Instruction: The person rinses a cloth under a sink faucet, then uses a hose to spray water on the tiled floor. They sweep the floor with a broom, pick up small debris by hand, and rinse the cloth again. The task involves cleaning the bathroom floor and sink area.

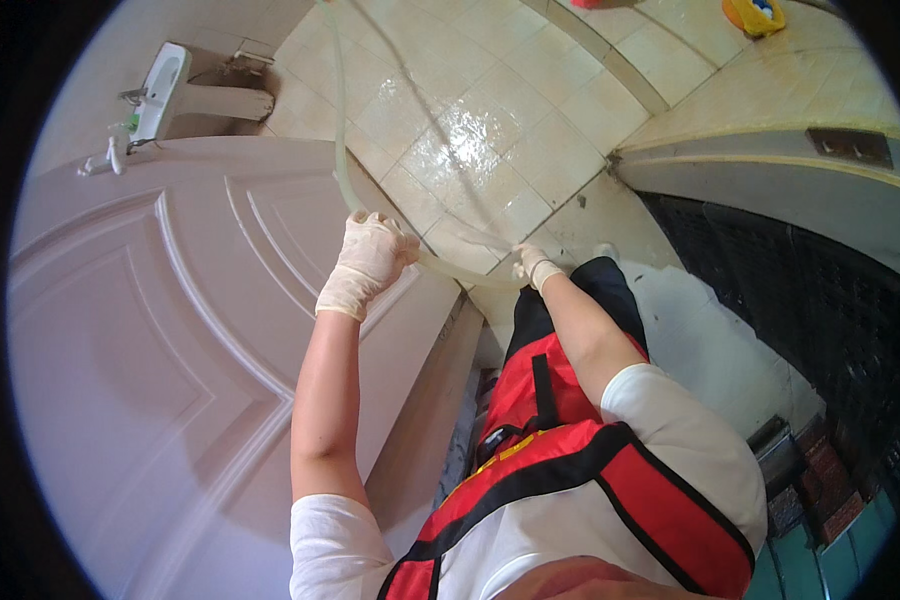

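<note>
A pale translucent hose (340,97) runs down from the top of the view into my left hand (379,247), which wears a whitish glove and is closed around it. From there the hose sags across to my gloved right hand (534,264), which grips it near its end, low by my legs. Water seems to spray from that end towards the tiled floor (525,142); the spray is blurred. The tiles are wet and shiny, and a thin shadow crosses them.
A panelled door (262,225) stands at my left, with a handle (112,157) near its edge. Beyond it is a white pedestal sink (166,75). A low raised sill (607,60) crosses the floor. At the upper right lies a yellow object (754,16); a dark perforated mat (780,292) is at my right.
</note>
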Tool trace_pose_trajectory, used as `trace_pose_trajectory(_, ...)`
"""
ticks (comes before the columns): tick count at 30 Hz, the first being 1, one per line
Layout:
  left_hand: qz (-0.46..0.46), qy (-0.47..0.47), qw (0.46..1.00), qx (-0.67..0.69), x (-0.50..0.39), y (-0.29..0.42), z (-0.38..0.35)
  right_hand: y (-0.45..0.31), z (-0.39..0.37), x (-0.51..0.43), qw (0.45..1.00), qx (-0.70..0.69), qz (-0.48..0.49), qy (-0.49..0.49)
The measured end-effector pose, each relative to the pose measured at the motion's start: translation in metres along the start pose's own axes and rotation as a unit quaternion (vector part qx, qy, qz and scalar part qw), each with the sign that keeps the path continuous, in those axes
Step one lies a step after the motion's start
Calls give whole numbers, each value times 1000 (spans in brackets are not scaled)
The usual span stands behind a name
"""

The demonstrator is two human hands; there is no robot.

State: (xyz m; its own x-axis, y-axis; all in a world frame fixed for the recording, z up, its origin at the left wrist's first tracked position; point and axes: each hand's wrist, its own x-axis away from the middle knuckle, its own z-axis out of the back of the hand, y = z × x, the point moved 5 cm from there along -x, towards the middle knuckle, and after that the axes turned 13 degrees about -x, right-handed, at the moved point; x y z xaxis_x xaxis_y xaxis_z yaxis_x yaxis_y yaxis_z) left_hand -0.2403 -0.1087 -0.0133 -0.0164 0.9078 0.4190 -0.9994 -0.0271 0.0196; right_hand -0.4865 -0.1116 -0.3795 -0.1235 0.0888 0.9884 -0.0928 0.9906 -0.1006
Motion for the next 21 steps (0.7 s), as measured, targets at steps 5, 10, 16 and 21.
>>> trace_pose_trajectory(5,-5,-9,1000,3,-16,10,-44,-29,57,-2,978,-172,1,114)
trace_pose_trajectory(10,9,-32,999,-14,-41,32,-74,-77,104,-9,939,-258,201,105)
trace_pose_trajectory(16,10,-30,999,-7,-57,42,-57,-95,100,3,946,-195,258,21)
trace_pose_trajectory(21,12,-60,998,-22,-45,35,-26,-82,58,21,980,-71,179,-41)
